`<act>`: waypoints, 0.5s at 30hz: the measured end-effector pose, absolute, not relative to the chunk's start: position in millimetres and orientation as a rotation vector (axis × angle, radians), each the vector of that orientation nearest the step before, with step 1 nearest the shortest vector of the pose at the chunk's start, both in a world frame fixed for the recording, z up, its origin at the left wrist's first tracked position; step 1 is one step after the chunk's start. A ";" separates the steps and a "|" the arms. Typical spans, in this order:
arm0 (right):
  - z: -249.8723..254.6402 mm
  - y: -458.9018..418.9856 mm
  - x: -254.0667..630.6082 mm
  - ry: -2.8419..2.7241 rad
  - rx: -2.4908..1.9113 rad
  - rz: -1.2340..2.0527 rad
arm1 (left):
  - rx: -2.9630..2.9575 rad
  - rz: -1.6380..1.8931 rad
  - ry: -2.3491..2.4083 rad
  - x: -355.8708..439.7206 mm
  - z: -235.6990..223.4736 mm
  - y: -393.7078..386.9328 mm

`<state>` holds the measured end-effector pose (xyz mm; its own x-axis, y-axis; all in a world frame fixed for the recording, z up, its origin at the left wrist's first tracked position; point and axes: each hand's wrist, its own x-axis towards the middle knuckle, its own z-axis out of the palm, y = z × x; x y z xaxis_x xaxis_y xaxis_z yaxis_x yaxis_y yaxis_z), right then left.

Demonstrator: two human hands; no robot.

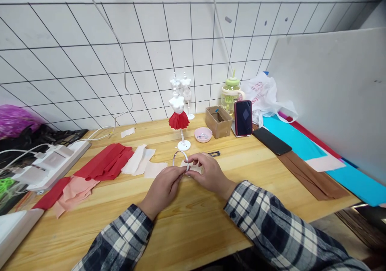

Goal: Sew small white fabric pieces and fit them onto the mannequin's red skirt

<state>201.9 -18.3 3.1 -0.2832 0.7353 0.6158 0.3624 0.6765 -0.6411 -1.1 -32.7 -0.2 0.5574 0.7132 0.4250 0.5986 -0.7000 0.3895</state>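
A thin white ring, which looks like a nearly used-up roll of narrow tape, stands on edge between my hands. My left hand is closed on its lower part. The thumb and fingers of my right hand pinch its right side; whether they hold a loose end of tape I cannot make out. Just beyond them is a small white mannequin on a stand, dressed in a pleated red skirt. A pale piece of fabric or paper lies left of the ring, and a small black tool behind my right hand.
Red fabric and a power strip lie on the left. A pink dish of small beads, a cardboard box, a propped phone and a drink bottle stand behind. Brown fabric and blue fabric lie right.
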 end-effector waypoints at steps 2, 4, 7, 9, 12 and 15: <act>3.2 -18.3 201.6 -1.911 -0.844 0.462 | 2.599 0.845 1.100 -0.9 0.7 -32.4; 3.6 -18.4 201.4 -1.923 -0.833 0.467 | 2.610 0.849 1.085 -0.7 1.2 -32.2; 4.4 -19.1 201.4 -1.924 -0.814 0.480 | 2.618 0.846 1.066 -1.0 1.4 -32.0; 5.5 -20.2 201.6 -1.920 -0.805 0.497 | 2.625 0.851 1.051 -1.7 1.4 -31.8; 7.9 -22.1 202.2 -1.888 -0.792 0.555 | 2.653 0.841 1.013 -3.1 1.7 -31.2; 10.2 -22.8 203.1 -1.850 -0.780 0.613 | 2.675 0.819 1.003 -4.1 1.8 -30.3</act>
